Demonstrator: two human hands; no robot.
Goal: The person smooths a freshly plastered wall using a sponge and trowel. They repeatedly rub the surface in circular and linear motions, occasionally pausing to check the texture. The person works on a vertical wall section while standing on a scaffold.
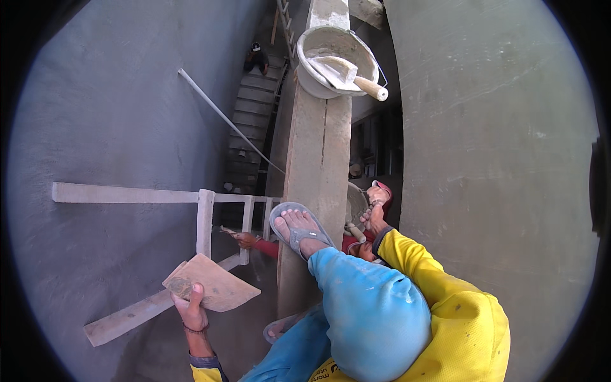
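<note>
My left hand (191, 309), a bracelet at its wrist, grips a flat tan board-like piece (219, 286) with a grey smear, thumb on top. It seems to have two layers; its exact kind is unclear. My right hand (374, 219) reaches forward beyond my knee, fingers curled. It overlaps skin and a red item with a pale edge (384, 189), perhaps part of another person; what it holds, if anything, cannot be made out. Ahead, a mortar-coated bucket (312, 79) stands on the plank (315, 159), a wooden-handled trowel (347, 73) lying across it. My sandalled foot (299, 226) rests on the plank.
Below the plank, a person's red-sleeved hand (245, 240) holds a thin tool. Another bucket (355, 200) is partly hidden there. Wooden bars (127, 193) stand at the left. Grey walls (496, 159) flank the plank; steps (251, 105) drop away, another person (256, 58) on them.
</note>
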